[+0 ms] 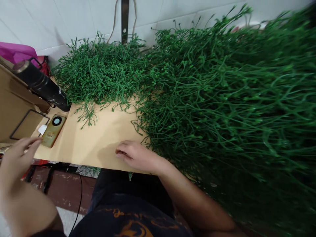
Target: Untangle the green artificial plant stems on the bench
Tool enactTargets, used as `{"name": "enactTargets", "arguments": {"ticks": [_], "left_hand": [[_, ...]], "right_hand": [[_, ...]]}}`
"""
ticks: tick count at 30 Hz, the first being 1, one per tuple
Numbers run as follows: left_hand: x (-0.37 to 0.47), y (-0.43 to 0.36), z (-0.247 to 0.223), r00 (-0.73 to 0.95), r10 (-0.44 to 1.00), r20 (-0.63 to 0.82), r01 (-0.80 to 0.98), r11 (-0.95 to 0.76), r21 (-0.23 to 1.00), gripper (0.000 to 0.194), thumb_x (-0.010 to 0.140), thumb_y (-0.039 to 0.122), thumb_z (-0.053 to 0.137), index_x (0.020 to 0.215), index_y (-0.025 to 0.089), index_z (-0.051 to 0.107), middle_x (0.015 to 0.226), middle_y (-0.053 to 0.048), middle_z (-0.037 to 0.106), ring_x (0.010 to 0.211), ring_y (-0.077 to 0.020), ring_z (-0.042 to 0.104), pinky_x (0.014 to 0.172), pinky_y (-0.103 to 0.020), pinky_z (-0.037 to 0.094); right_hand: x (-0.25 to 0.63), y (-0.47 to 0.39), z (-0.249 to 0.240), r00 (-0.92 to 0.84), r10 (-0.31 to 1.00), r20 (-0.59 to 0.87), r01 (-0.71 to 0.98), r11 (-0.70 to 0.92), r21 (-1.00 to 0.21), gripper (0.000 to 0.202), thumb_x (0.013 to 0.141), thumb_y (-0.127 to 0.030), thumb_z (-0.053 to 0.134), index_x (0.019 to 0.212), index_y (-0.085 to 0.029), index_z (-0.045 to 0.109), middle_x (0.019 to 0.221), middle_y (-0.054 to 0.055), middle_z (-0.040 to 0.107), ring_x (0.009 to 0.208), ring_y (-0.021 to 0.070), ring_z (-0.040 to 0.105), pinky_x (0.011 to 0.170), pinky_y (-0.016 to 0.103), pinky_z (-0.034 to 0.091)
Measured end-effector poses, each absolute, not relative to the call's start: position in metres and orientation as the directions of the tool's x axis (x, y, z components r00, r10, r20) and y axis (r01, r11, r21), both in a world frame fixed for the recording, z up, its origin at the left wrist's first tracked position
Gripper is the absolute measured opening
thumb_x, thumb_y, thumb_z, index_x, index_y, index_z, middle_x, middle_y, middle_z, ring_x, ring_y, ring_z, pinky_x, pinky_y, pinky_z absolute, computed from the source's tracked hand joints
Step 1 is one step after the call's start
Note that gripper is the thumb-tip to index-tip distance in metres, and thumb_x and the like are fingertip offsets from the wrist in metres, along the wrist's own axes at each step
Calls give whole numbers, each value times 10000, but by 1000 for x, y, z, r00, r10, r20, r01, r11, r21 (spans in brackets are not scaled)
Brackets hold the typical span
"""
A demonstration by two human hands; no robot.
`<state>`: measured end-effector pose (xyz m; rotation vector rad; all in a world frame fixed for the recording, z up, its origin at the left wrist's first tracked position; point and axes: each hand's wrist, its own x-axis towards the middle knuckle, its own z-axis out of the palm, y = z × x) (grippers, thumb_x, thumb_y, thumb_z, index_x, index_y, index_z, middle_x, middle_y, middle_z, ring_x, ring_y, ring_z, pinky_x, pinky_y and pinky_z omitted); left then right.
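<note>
My left hand [18, 161] is at the left edge, slightly blurred, with thumb and fingers pinched together. Whatever may be between its fingertips is too small to make out. Just beyond them are a small white piece [42, 129] and a yellowish phone [53, 131] lying camera side up. My right hand [132, 154] rests on the tan board [106, 131] near its front edge. Its fingers are curled in, and nothing shows in them. A heap of green artificial stems [103, 69] covers the back of the board, with one loose sprig [87, 113] in front.
A much larger pile of green stems [234, 108] fills the right side, close to my right forearm. A black bottle [41, 84] leans at the left beside a cardboard box [14, 98]. Behind stands a tiled wall [74, 16] with a metal strip [124, 23].
</note>
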<state>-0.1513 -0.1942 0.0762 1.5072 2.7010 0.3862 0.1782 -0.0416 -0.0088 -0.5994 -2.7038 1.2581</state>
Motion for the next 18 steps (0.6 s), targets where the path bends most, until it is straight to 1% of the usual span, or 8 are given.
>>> {"name": "enactTargets", "arguments": {"ticks": [2,5,7,9,12,14,16,18], "left_hand": [[-125,-135,70,-489,864,115,845,437,309,276,787,413,505,940,238,655,1021,4,656,959,-201,580,863,-297,424],[-109,-51,44,-402,901,164,827,280,488,433,788,415,507,1103,143,626,1135,-95,613,958,-197,593,861,-293,452],[-109,-9,26,-415,889,195,849,302,433,500,780,358,522,1207,100,566,1218,-149,566,1023,-230,577,916,-332,432],[-110,18,13,-411,899,151,876,343,338,560,781,342,525,1265,60,513,1250,-197,536,1090,-270,546,962,-372,397],[-111,26,7,-420,904,85,884,386,263,495,770,350,539,1190,91,580,1131,-178,605,1031,-282,569,900,-376,420],[-113,18,9,-453,890,52,862,422,282,406,742,347,573,1084,137,634,996,-127,651,915,-257,596,821,-356,438],[-117,4,12,-470,882,40,830,426,361,338,706,330,616,994,156,651,891,-82,658,806,-215,590,756,-321,434],[-120,-10,18,-478,875,81,780,380,497,298,672,312,658,928,159,647,833,-45,643,744,-172,566,714,-281,422]], "right_hand": [[178,-44,-9,-917,393,-70,309,587,-748,204,862,-186,434,874,-114,625,888,101,629,836,163,539,794,299,408],[178,-48,-10,-917,391,-82,329,624,-709,221,876,-212,432,885,-110,627,901,109,631,859,169,542,815,309,408],[179,-50,-11,-917,390,-86,340,650,-679,239,886,-228,422,891,-107,628,907,112,629,878,173,545,821,309,410],[182,-51,-12,-915,394,-84,346,664,-662,244,890,-234,418,895,-107,626,907,109,628,878,170,547,816,301,413],[187,-51,-13,-914,398,-73,345,674,-653,241,891,-245,420,881,-116,622,892,100,626,858,165,545,797,293,416],[190,-50,-14,-917,394,-66,339,679,-652,237,890,-247,421,873,-120,621,885,97,625,851,167,542,792,295,415],[191,-50,-14,-920,386,-65,333,683,-651,231,888,-245,427,875,-120,621,890,98,626,856,170,542,800,301,415],[192,-51,-14,-923,379,-62,327,692,-644,230,887,-248,432,876,-119,621,901,102,627,868,174,543,813,310,414]]}}
